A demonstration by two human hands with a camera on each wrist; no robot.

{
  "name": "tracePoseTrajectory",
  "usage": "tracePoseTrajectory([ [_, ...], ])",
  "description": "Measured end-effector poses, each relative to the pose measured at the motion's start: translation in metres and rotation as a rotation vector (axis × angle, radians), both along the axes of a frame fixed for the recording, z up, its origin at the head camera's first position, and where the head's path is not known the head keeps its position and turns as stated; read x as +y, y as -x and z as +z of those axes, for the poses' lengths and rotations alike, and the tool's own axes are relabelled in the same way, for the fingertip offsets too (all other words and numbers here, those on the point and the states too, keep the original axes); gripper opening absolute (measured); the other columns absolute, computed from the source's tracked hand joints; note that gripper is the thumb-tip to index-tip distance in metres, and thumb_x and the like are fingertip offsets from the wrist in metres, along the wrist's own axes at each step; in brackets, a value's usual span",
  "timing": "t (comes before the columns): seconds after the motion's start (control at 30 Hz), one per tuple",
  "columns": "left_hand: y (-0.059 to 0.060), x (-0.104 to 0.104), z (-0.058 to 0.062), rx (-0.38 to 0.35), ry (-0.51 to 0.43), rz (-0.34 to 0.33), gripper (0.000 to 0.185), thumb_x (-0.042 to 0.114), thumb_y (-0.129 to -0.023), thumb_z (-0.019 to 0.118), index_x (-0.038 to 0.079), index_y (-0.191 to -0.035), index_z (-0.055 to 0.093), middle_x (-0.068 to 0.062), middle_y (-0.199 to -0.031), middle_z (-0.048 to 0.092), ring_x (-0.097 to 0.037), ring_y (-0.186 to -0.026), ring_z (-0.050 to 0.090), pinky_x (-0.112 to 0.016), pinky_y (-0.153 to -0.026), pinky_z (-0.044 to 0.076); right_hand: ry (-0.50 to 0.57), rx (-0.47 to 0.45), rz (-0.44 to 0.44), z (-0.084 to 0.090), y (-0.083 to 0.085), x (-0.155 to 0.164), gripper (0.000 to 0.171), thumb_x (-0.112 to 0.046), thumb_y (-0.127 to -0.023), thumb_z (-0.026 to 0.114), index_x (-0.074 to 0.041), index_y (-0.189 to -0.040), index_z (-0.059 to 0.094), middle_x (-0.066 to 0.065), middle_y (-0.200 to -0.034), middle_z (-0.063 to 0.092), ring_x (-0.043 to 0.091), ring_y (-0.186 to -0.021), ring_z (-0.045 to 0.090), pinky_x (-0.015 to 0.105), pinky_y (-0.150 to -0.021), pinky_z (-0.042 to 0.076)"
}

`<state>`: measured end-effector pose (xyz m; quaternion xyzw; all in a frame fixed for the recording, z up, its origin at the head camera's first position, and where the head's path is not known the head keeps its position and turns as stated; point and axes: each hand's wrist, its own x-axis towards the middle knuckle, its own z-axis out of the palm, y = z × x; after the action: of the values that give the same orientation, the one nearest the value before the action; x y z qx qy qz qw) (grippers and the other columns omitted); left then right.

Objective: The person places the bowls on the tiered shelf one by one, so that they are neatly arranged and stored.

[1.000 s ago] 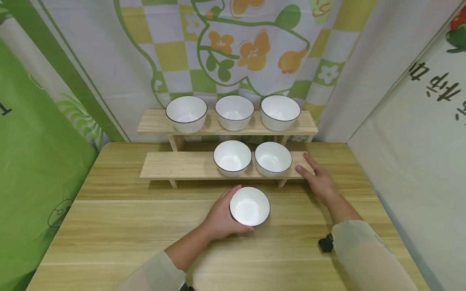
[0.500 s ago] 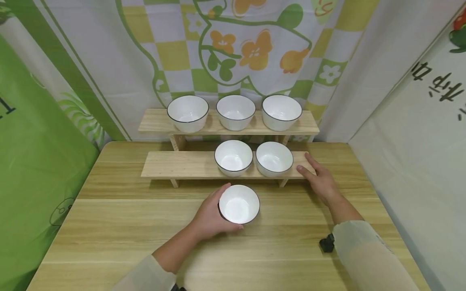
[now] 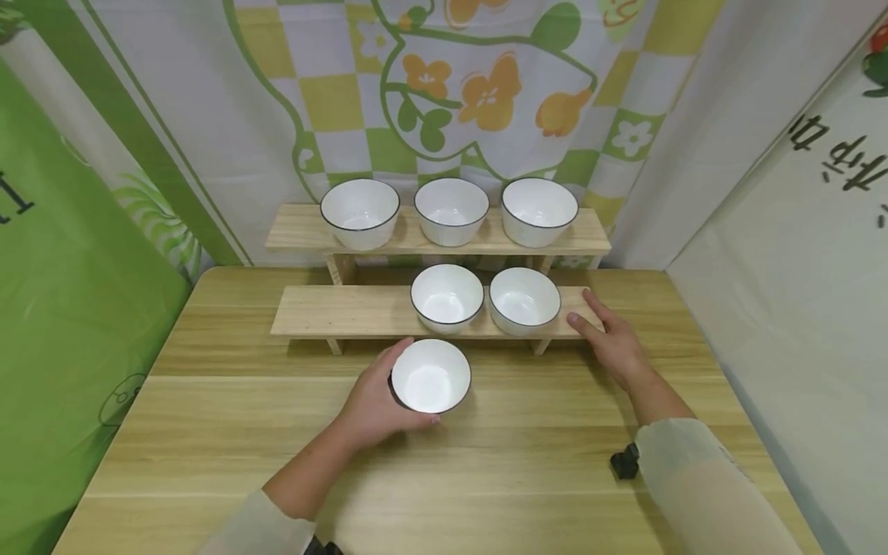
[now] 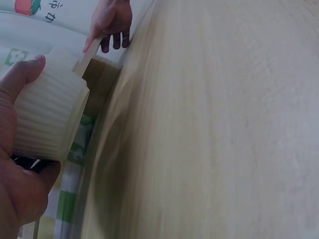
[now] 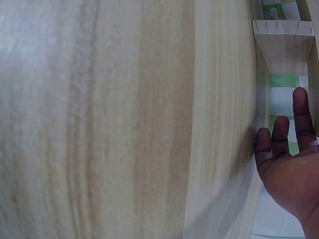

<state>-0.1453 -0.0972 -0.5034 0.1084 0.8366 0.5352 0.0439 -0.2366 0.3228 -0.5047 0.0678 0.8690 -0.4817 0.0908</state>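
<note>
My left hand point(image 3: 375, 401) grips a white bowl with a dark rim point(image 3: 431, 376), thumb on its far side, just above the wooden table point(image 3: 208, 432) in front of the lower shelf point(image 3: 333, 312). The left wrist view shows the bowl's ribbed outside point(image 4: 47, 119) in my curled left hand point(image 4: 20, 189). My right hand point(image 3: 610, 339) rests with straight fingers on the right end of the lower shelf, holding nothing. In the right wrist view the right hand's fingers point(image 5: 291, 164) lie beside the shelf point(image 5: 284, 47).
Two white bowls point(image 3: 447, 297) point(image 3: 524, 299) stand on the lower shelf's right half; its left half is bare. Three more bowls point(image 3: 359, 212) point(image 3: 451, 210) point(image 3: 539, 210) line the upper shelf point(image 3: 291, 231). Printed cloth walls close in the back and both sides.
My left hand has carried the bowl to the left and closer to the lower shelf. The right hand has stayed on the shelf's right end.
</note>
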Motion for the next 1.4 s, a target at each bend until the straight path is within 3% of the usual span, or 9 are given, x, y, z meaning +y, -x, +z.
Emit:
tracePoseTrajectory([
  [0.27,0.003,-0.025,0.009,0.028,-0.011,0.038,0.123,0.029,-0.052,0.106,0.017,-0.158,0.043,-0.007,-0.155,0.047,-0.031,-0.137,0.050,-0.054,-0.112,0.041,-0.015,0.010,0.007,0.000,0.002,0.001,0.082,-0.063,-0.098,0.060,-0.042,-0.164,0.017,0.008,-0.173,0.004,0.040,-0.157,0.001,0.061,-0.124,0.009],
  [0.8,0.004,-0.061,0.031,0.007,0.029,0.114,0.123,0.029,-0.057,0.104,0.015,-0.160,0.038,-0.015,-0.157,0.042,-0.035,-0.136,0.050,-0.055,-0.109,0.042,-0.030,0.005,0.000,0.002,-0.001,0.000,0.082,-0.065,-0.098,0.060,-0.043,-0.164,0.016,0.009,-0.173,0.005,0.041,-0.157,0.002,0.063,-0.123,0.010],
  [1.2,0.019,-0.077,0.038,0.002,-0.070,0.158,0.121,0.023,-0.063,0.102,0.009,-0.162,0.032,-0.015,-0.159,0.039,-0.032,-0.138,0.047,-0.051,-0.111,0.040,-0.023,0.002,-0.002,0.001,0.000,0.001,0.086,-0.069,-0.095,0.060,-0.043,-0.164,0.017,0.010,-0.173,0.005,0.040,-0.157,0.001,0.063,-0.123,0.009],
  [1.4,0.027,-0.081,0.037,0.009,-0.059,0.188,0.122,0.027,-0.064,0.102,0.009,-0.162,0.031,-0.016,-0.160,0.037,-0.033,-0.140,0.045,-0.052,-0.112,0.040,-0.017,0.002,0.004,0.000,0.000,0.001,0.088,-0.071,-0.093,0.060,-0.043,-0.164,0.017,0.009,-0.173,0.005,0.041,-0.157,0.002,0.063,-0.123,0.009],
])
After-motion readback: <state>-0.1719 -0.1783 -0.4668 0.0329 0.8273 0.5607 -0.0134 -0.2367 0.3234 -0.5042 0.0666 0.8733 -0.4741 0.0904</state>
